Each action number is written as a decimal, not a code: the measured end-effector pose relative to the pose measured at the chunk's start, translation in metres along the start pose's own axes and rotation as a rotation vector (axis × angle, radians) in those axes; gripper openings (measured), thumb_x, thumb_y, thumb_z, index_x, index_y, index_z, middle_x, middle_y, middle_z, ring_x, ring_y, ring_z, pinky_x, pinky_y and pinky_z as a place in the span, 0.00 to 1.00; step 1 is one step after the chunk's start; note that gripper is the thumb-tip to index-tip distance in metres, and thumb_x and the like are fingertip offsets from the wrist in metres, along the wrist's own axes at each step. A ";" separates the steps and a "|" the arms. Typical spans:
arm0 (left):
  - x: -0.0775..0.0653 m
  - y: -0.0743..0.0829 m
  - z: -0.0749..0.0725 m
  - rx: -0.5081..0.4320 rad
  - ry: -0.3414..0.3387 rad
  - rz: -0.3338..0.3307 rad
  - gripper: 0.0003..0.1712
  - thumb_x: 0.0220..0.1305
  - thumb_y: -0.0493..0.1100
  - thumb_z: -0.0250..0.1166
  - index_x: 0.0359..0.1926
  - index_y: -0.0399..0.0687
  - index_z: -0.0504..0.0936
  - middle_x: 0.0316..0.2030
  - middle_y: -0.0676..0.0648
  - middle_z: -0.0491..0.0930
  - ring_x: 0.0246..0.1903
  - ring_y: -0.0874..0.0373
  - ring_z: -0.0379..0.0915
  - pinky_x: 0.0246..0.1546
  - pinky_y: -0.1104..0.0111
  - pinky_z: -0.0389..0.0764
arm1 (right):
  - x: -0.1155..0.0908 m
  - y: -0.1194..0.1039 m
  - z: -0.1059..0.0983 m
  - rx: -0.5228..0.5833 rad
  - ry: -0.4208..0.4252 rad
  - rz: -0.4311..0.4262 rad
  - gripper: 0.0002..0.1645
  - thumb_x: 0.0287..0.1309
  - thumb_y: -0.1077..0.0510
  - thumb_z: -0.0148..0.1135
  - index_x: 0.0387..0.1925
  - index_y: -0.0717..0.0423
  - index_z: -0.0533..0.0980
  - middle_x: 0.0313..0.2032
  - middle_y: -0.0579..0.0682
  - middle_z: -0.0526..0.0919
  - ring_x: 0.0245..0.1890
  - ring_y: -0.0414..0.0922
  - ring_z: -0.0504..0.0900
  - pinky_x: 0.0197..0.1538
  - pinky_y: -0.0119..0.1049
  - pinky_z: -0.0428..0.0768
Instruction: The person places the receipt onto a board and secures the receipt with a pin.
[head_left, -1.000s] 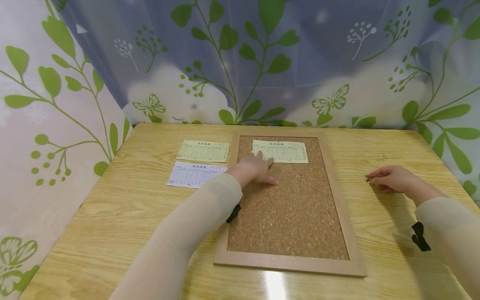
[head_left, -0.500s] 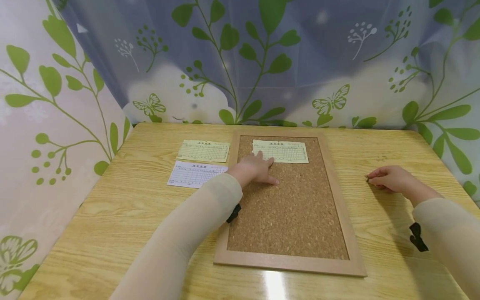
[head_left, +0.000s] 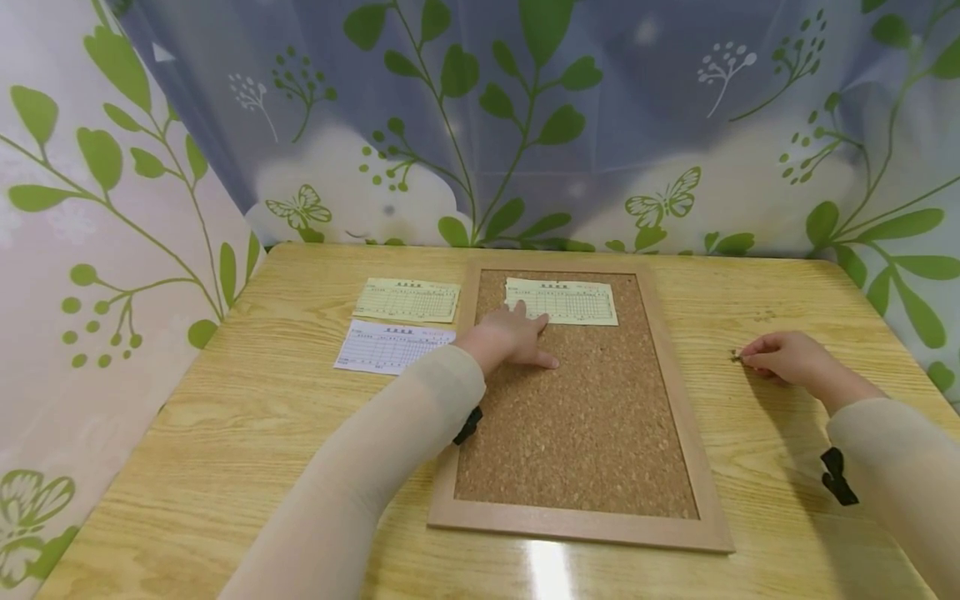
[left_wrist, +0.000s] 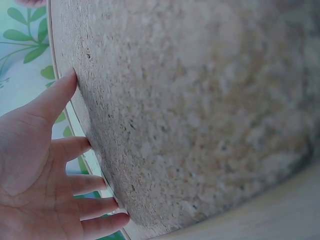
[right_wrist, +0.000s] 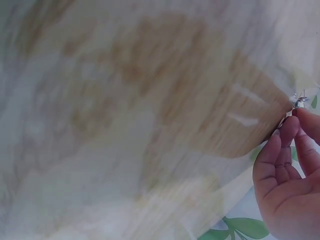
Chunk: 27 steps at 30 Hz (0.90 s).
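Note:
My left hand [head_left: 513, 337] lies spread on a wood-framed cork board [head_left: 577, 425]. Its fingertips touch the lower edge of a pale yellow form slip [head_left: 570, 300] near the top of the board, and the thumb points right over bare cork. In the left wrist view the palm and straight fingers [left_wrist: 80, 145] show. Right of the board, my right hand [head_left: 787, 360] is low over the table, thumb and fingertips drawn together in a pinch. Small shiny metal pins [right_wrist: 300, 100] stick out at those fingertips; their exact kind is too small to make out.
Left of the board lie a second yellow slip [head_left: 407, 302] and, below it, a white slip [head_left: 382, 346], partly covered by the left arm. Several tiny pale bits [head_left: 763, 316] lie behind the right hand on the wooden table [head_left: 247, 450]. A leaf-patterned curtain [head_left: 540, 192] rises behind.
My left hand has stayed in place on the slip and board. The right fingertips have shifted only slightly around the small metal pins.

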<state>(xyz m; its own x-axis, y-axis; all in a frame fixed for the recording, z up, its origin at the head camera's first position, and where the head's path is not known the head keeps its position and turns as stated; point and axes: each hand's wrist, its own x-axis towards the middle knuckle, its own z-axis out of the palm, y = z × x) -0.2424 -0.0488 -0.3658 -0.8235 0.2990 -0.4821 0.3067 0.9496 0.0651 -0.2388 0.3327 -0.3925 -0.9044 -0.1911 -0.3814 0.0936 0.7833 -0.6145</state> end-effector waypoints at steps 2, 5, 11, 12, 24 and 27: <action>0.000 0.000 0.000 0.002 0.000 0.001 0.48 0.59 0.72 0.51 0.73 0.61 0.45 0.72 0.39 0.38 0.69 0.40 0.38 0.65 0.54 0.51 | 0.000 0.000 0.000 0.000 -0.001 0.001 0.17 0.66 0.59 0.52 0.44 0.74 0.72 0.28 0.43 0.77 0.28 0.39 0.74 0.31 0.35 0.75; 0.000 0.000 0.000 0.004 0.003 0.001 0.48 0.59 0.72 0.51 0.73 0.62 0.45 0.72 0.40 0.38 0.69 0.40 0.38 0.65 0.54 0.52 | -0.001 0.001 -0.001 -0.008 0.000 -0.001 0.18 0.66 0.59 0.52 0.45 0.74 0.72 0.29 0.43 0.78 0.29 0.38 0.74 0.32 0.35 0.75; 0.001 -0.001 0.000 -0.002 0.008 0.000 0.48 0.59 0.72 0.51 0.73 0.61 0.45 0.72 0.40 0.38 0.69 0.40 0.39 0.65 0.54 0.53 | -0.002 0.001 0.000 -0.036 0.029 -0.035 0.19 0.65 0.59 0.53 0.46 0.75 0.71 0.31 0.45 0.80 0.30 0.38 0.75 0.32 0.34 0.76; 0.001 -0.001 0.000 0.000 0.008 -0.001 0.48 0.59 0.72 0.51 0.73 0.61 0.45 0.72 0.40 0.38 0.69 0.40 0.39 0.65 0.54 0.53 | -0.002 0.001 0.000 -0.041 0.037 -0.044 0.19 0.65 0.59 0.53 0.46 0.75 0.71 0.31 0.46 0.80 0.30 0.38 0.76 0.32 0.34 0.76; 0.000 -0.001 0.000 -0.016 -0.001 -0.006 0.48 0.59 0.72 0.51 0.73 0.62 0.45 0.72 0.40 0.38 0.69 0.40 0.37 0.65 0.53 0.51 | 0.001 -0.003 0.006 -0.101 0.079 -0.071 0.18 0.64 0.59 0.55 0.44 0.74 0.73 0.32 0.49 0.80 0.30 0.39 0.75 0.32 0.34 0.76; -0.001 0.000 -0.001 -0.018 -0.004 -0.004 0.48 0.59 0.72 0.51 0.73 0.62 0.45 0.72 0.40 0.37 0.69 0.40 0.37 0.65 0.53 0.50 | 0.001 -0.002 0.006 -0.119 0.082 -0.076 0.17 0.64 0.59 0.55 0.43 0.73 0.74 0.31 0.50 0.80 0.30 0.40 0.74 0.31 0.34 0.75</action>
<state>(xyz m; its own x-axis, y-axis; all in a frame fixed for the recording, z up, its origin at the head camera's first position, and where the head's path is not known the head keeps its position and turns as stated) -0.2419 -0.0495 -0.3649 -0.8226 0.2946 -0.4863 0.2947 0.9524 0.0784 -0.2378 0.3272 -0.3960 -0.9385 -0.2071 -0.2761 -0.0219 0.8341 -0.5511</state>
